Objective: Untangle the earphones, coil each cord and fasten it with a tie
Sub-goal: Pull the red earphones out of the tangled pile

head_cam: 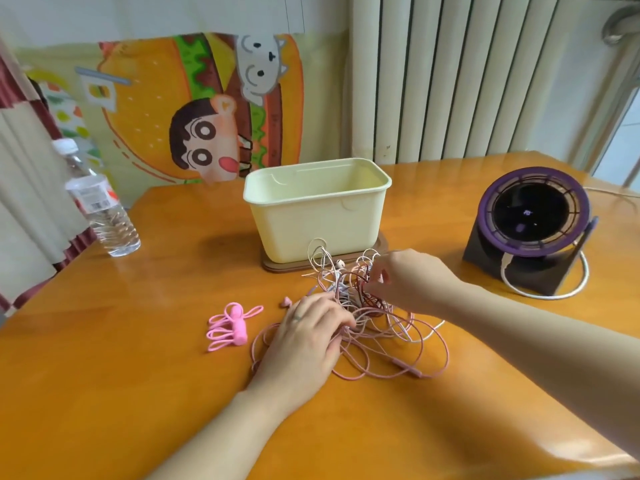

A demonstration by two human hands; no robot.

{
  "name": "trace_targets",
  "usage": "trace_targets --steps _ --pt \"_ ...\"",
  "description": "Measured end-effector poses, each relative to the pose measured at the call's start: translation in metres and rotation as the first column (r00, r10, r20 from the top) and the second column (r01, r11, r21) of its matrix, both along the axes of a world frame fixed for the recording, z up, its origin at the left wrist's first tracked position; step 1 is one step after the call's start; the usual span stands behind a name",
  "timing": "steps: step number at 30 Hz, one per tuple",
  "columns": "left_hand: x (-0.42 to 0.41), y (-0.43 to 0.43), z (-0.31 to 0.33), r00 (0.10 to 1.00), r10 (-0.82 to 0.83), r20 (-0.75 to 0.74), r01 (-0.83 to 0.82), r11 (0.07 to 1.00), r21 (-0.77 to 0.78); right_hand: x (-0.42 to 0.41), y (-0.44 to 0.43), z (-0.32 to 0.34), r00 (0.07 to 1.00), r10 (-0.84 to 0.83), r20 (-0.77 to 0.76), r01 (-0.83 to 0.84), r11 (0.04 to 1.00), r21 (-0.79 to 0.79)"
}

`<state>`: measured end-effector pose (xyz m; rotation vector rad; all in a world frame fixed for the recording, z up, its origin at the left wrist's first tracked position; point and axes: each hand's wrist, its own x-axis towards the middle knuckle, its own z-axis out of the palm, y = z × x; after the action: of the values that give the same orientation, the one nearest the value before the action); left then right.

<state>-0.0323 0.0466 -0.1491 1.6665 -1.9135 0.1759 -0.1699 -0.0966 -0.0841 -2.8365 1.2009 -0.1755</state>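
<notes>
Tangled earphones (367,306) lie in a loose heap of pink, dark red and white cords near the middle of the orange tabletop (138,375), just in front of a cream tub (318,216). The tub stands on a brown wooden base (382,249).

The right hand (408,278) reaches in from the right. Its fingertips (379,280) are curled together and pinch strands at the raised top of the heap.

The left hand (308,337) lies palm down on the near-left side of the heap, with pink loops running beneath it. Its fingers bend into the cords, but whether they grip one cannot be told.

A pink earbud (286,301) lies just beyond the left hand. An inline control (408,367) rests on the near-right loop.

A bundle of pink ties (230,325) lies on the tabletop left of the left hand, apart from the cords.

At far left stands a clear water bottle (100,206). At right, a purple-rimmed desk fan (530,230) stands with a white cable curling round its foot. A radiator (450,81) and a cartoon-printed cloth (194,109) stand behind the tabletop.
</notes>
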Motion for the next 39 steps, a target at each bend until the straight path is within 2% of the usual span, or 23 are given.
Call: trace_targets --steps 5,7,9,13,19,25,27,29,32,34,39 --pt "-0.001 0.001 0.000 0.999 0.025 -0.042 -0.025 1.000 -0.008 0.009 -0.006 0.000 0.996 0.016 -0.091 -0.004 0.991 0.136" --pt "-0.001 0.001 0.000 0.998 0.036 -0.052 -0.035 0.999 0.006 0.010 -0.008 0.000 1.000 0.027 0.008 -0.028 0.982 0.185" --pt "0.000 0.001 -0.001 0.997 0.041 -0.063 -0.040 0.999 0.007 0.009 -0.008 0.006 0.984 0.001 0.176 -0.042 0.973 0.227" --pt "0.001 0.002 -0.001 0.995 0.070 -0.073 -0.069 0.998 0.008 0.008 -0.004 0.020 0.904 -0.059 0.423 -0.068 0.958 0.277" --pt "0.000 0.003 -0.002 0.987 0.147 -0.065 -0.148 0.989 -0.007 0.005 -0.003 0.046 0.817 -0.100 0.567 -0.081 0.955 0.285" --pt "0.007 0.004 0.012 0.962 0.268 -0.052 -0.263 0.962 0.079 -0.004 -0.010 0.088 0.814 -0.063 0.577 -0.077 0.974 0.215" --pt "0.009 -0.003 0.031 0.959 0.265 -0.104 -0.258 0.963 0.078 -0.002 -0.015 0.100 0.845 -0.064 0.532 -0.019 0.988 0.150" --pt "0.012 -0.011 0.055 0.952 0.229 -0.206 -0.231 0.973 0.013 0.002 -0.017 0.110 0.874 -0.044 0.484 -0.012 0.994 0.111" --pt "0.013 -0.026 0.098 0.919 0.165 -0.359 -0.218 0.969 -0.113 0.006 -0.010 0.122 0.869 0.076 0.489 -0.124 0.990 0.067" --pt "0.010 -0.033 0.128 0.906 0.109 -0.408 -0.178 0.975 -0.135 0.007 -0.003 0.131 0.840 0.193 0.507 -0.242 0.970 0.033" --pt "0.009 -0.048 0.172 0.841 0.025 -0.541 -0.021 1.000 0.015 0.011 -0.001 0.143 0.809 0.254 0.530 -0.374 0.918 0.131"
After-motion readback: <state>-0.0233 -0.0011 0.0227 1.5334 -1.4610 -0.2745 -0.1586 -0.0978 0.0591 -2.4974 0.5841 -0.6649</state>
